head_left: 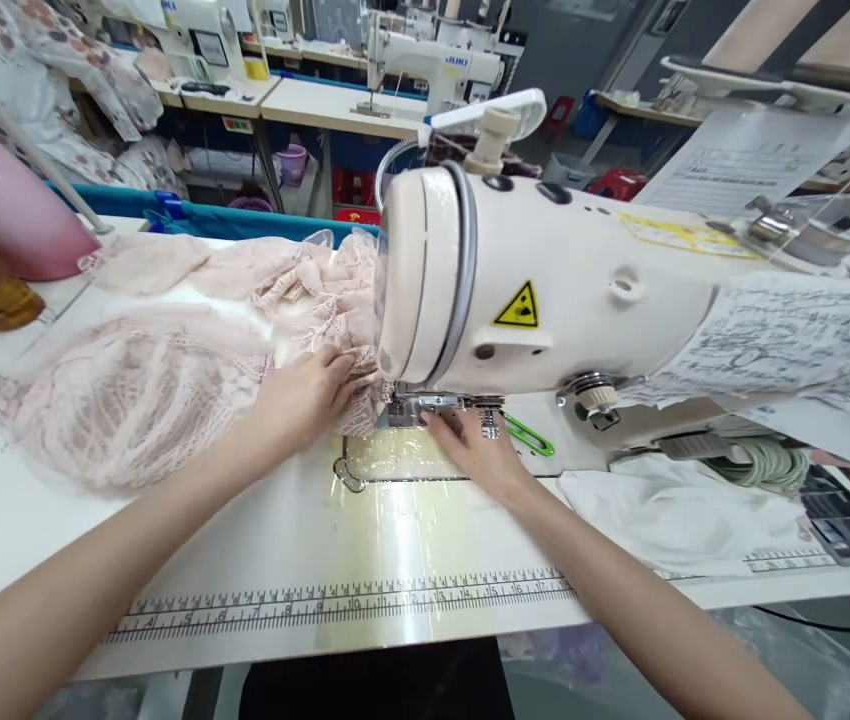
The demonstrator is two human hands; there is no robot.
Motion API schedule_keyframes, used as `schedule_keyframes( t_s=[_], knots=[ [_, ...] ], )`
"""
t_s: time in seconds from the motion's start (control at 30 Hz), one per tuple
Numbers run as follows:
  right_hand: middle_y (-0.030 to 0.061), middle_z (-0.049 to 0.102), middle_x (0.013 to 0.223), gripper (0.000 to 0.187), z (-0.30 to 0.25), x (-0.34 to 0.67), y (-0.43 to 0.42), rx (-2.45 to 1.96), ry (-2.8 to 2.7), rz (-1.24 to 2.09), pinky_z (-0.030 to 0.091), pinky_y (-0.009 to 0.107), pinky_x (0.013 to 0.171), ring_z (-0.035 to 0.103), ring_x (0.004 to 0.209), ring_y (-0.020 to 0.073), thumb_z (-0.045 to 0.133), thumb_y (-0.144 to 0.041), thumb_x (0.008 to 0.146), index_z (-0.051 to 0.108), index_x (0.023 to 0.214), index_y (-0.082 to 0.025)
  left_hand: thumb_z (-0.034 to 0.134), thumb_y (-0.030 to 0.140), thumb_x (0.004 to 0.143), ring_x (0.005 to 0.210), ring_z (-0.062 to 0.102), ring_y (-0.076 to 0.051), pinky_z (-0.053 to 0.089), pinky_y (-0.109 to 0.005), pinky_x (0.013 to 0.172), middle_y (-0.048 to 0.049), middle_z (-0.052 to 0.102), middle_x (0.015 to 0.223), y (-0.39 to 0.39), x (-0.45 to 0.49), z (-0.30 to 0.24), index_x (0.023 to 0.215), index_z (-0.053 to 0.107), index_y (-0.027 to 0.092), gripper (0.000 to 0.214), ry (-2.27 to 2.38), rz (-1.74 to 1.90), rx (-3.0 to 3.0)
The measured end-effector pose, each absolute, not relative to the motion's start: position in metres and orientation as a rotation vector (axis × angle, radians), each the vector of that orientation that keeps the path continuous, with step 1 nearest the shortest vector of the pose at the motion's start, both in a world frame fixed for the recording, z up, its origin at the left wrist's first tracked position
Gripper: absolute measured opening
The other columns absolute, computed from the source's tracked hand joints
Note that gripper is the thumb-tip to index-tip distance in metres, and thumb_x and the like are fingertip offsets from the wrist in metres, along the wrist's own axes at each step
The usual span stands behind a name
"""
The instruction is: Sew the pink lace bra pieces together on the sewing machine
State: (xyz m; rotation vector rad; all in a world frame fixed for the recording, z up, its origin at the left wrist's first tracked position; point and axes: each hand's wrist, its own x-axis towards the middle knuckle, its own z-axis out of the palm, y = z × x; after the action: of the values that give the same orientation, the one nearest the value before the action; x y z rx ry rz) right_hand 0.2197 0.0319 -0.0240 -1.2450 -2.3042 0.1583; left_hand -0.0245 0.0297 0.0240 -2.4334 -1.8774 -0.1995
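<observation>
My left hand (pixel 309 400) has its fingers curled on gathered pale pink lace fabric (pixel 331 300), just left of the presser foot. The fabric reaches the needle area of a white sewing machine (pixel 545 280). On the other side, my right hand (pixel 481 450) lies low under the machine arm, its fingers stretched toward the metal presser foot (pixel 436 402). Some of its fingers are hidden behind machine parts, and I see no cloth in it. A pair of green thread snips (pixel 530 435) lies on the machine bed behind this hand.
A round pile of pink lace (pixel 132 390) spreads at left, near a pink bottle (pixel 27 190). White cloth (pixel 650 510) lies at right. A printed ruler (pixel 350 604) runs along the front edge of the table. Papers (pixel 785 340) hang on the machine; another sewing machine (pixel 436 70) stands beyond.
</observation>
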Motion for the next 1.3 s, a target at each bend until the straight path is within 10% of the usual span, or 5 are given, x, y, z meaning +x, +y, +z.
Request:
schedule_keyframes(
  t_s=[0.23,0.47,0.83,1.3],
  knots=[
    [0.0024,0.065,0.067,0.037,-0.018,0.215,0.031,-1.314,-2.218,0.312,0.052,0.035,0.072,0.063,0.07,0.0209,0.041,-0.039,0.097,0.061,0.07,-0.024,0.053,0.05,0.085,0.104,0.063,-0.034,0.052,-0.04,0.073,-0.0178,0.058,0.132,0.087,-0.036,0.028,0.126,0.056,0.016,0.053,-1.988,-0.184,-2.281],
    [0.0023,0.063,0.063,0.042,-0.013,0.21,0.029,-1.304,-2.224,0.27,0.053,0.037,0.072,0.063,0.071,0.0228,0.039,-0.045,0.096,0.061,0.066,-0.026,0.046,0.038,0.092,0.134,0.044,-0.032,0.035,-0.047,0.107,-0.019,0.051,0.141,0.062,-0.05,0.032,0.133,0.051,0.01,0.051,-1.912,-0.208,-2.243],
    [0.0013,0.063,0.063,0.033,-0.024,0.218,0.029,-1.403,-2.318,0.251,0.049,0.033,0.056,0.059,0.061,0.021,0.043,-0.044,0.095,0.063,0.078,-0.026,0.044,0.028,0.093,0.091,0.068,-0.025,0.05,-0.036,0.075,-0.0078,0.074,0.102,0.01,-0.068,0.037,0.102,0.068,0.02,0.028,-1.802,-0.283,-2.353],
    [0.0076,0.068,0.08,0.032,-0.02,0.21,0.027,-1.42,-2.325,0.077,0.051,0.036,0.073,0.063,0.08,0.0232,0.043,-0.037,0.096,0.068,0.094,-0.018,0.04,0.019,0.096,0.103,0.063,-0.024,0.045,-0.038,0.081,-0.0125,0.069,0.112,0.0,-0.042,-0.003,0.113,0.062,0.014,0.028,-1.555,-0.451,-2.326]
  ],
)
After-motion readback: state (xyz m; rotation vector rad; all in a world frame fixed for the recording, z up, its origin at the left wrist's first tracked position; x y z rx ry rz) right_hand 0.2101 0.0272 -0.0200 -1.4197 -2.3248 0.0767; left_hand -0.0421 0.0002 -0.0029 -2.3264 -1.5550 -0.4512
